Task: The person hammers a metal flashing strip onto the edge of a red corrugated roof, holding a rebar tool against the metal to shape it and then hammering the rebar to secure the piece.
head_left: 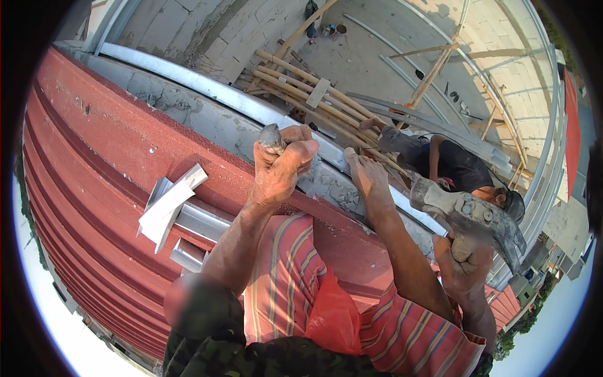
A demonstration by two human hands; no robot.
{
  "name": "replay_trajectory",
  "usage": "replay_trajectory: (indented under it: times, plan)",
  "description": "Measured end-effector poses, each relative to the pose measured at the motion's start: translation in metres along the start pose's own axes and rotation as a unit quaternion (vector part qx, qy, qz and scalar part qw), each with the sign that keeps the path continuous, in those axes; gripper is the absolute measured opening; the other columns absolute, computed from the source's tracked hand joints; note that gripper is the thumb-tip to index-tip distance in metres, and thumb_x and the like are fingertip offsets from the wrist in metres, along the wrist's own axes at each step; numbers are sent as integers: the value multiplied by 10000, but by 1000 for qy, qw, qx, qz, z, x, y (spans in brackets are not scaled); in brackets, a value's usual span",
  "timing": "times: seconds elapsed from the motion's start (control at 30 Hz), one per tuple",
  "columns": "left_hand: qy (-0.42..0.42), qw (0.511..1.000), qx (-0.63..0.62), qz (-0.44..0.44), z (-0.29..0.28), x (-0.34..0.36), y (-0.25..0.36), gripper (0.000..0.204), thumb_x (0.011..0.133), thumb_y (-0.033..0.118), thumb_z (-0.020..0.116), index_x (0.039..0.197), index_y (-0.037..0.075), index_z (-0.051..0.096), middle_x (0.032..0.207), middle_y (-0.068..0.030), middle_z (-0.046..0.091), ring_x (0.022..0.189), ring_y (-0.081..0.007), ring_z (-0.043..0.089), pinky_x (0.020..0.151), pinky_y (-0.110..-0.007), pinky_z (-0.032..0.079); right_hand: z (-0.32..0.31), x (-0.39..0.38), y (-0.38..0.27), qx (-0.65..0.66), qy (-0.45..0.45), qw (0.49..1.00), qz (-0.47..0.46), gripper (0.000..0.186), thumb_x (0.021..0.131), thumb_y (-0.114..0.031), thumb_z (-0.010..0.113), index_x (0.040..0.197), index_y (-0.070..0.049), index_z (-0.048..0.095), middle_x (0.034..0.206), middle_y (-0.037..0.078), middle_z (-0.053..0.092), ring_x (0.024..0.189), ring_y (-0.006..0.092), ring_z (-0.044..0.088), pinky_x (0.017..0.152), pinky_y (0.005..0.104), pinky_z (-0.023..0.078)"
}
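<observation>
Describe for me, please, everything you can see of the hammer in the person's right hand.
The hammer has a grey metal head, worn and crusted with pale dried mortar or dust. Its blunt striking face points left, toward the wall top; the other end tapers down to the right. Round bolts or rivets show on the side of the head. The right hand grips it just below the head, hiding the handle. It is held raised in the air, touching nothing but the hand, at the right of the view.

Single head view, wide fisheye, looking steeply down from atop the red roof [94,163]. Roof is lying close under the lens, filling the left; the gutter [207,88] is curving along its upper edge, and the floor [364,56] past it is sitting far below.
</observation>
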State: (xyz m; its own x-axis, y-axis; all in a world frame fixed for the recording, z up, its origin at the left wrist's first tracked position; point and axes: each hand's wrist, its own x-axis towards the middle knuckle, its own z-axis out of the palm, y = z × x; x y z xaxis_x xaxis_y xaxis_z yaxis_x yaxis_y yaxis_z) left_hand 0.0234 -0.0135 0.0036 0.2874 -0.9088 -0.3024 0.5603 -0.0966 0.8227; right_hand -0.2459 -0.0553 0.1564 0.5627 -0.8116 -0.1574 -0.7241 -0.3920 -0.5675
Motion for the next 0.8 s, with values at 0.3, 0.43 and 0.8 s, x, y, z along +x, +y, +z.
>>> replay_trajectory:
  times: [0.3,0.43,0.8]
  plan:
    - [-35,998,-52,-5,-8,9,-6,292,797,106,587,589,81,384,595,-4,362,473,-77,298,407,-234,236,-6,70,-40,51,13,999,-5,236,735,-23,712,909,13,557,694,53,570,576,147,527,523,294,416]
    - [-46,998,-21,31,4,4,-1,243,781,87,594,599,68,435,568,11,360,474,-67,306,415,-226,255,0,107,-74,129,6,991,16,255,755,-54,681,933,25,517,700,82,578,608,150,561,541,316,431]
    - [-113,991,62,25,5,5,-11,261,832,32,553,606,57,424,611,45,388,551,-57,347,486,-237,289,-9,106,-85,31,48,997,-47,233,806,-59,647,983,46,538,754,127,631,613,166,587,561,320,473]
